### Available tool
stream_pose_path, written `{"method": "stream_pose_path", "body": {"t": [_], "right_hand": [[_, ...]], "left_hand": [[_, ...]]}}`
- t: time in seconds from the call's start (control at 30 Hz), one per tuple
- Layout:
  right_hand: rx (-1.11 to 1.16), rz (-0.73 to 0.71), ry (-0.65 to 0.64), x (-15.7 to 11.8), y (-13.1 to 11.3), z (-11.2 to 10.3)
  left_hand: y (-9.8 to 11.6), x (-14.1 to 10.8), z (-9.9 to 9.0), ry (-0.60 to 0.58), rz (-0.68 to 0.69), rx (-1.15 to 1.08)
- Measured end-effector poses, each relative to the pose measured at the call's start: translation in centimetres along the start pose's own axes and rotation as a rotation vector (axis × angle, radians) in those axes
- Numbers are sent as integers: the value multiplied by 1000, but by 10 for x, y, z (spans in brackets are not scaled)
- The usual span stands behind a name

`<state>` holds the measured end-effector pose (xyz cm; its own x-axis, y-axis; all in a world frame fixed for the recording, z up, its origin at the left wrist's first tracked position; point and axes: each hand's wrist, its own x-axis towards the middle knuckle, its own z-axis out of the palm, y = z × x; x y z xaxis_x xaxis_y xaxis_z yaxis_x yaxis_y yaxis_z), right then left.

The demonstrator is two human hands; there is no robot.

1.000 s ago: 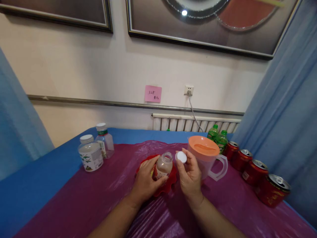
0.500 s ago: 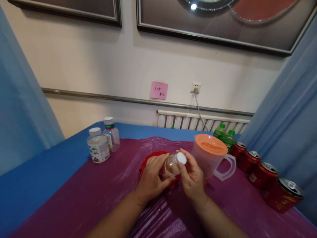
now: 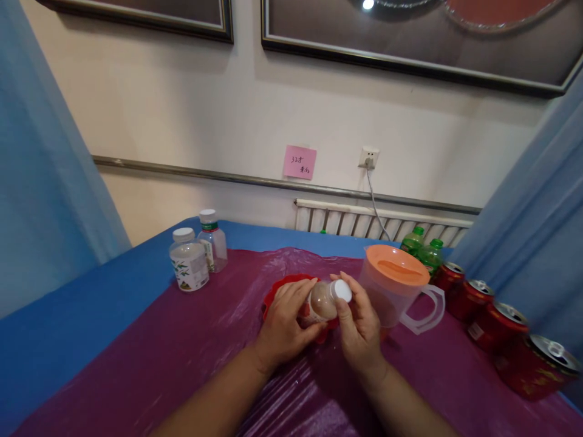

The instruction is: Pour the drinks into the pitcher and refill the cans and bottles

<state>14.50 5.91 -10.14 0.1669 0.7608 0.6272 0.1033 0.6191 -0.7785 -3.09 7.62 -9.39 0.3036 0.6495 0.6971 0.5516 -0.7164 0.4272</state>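
A clear plastic bottle (image 3: 321,300) with a white cap (image 3: 341,291) is tilted to the right between my hands. My left hand (image 3: 288,317) is wrapped round its body and hides much of its label. At the cap, my right hand (image 3: 362,321) grips with the thumb on the near side and the fingers behind. Below the bottle lies a red dish with a wavy rim (image 3: 269,298), partly covered by my hands. Just right of my right hand stands a translucent pitcher (image 3: 380,297) with an orange lid (image 3: 397,265).
Two white-capped bottles (image 3: 189,267) (image 3: 215,246) stand at the left. Green bottles (image 3: 430,256) and a row of several red cans (image 3: 498,328) line the right side. Purple plastic sheeting (image 3: 191,358) covers part of the blue table (image 3: 91,285). A radiator (image 3: 364,220) is behind.
The whole view has shifted slightly, so things appear a little further right. Both hands keep their hold on the bottle and its cap, which look slightly more tilted.
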Motion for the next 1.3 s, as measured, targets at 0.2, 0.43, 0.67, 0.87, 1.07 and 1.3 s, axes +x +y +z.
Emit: {"method": "stream_pose_path", "body": {"t": [0.2, 0.43, 0.67, 0.87, 1.07, 1.3], "right_hand": [[23, -43, 6, 0, 1, 1], [136, -22, 64, 2, -1, 5], [81, 3, 54, 2, 1, 3], [103, 7, 49, 3, 1, 5], [46, -20, 41, 5, -3, 2], [-67, -104, -3, 3, -5, 1]], "left_hand": [[3, 1, -1, -27, -16, -28], [3, 2, -2, -53, 7, -39], [0, 1, 0, -43, 39, -39], [2, 1, -1, -38, 49, -25], [2, 0, 1, -62, 72, -17], [3, 0, 0, -32, 68, -16]]}}
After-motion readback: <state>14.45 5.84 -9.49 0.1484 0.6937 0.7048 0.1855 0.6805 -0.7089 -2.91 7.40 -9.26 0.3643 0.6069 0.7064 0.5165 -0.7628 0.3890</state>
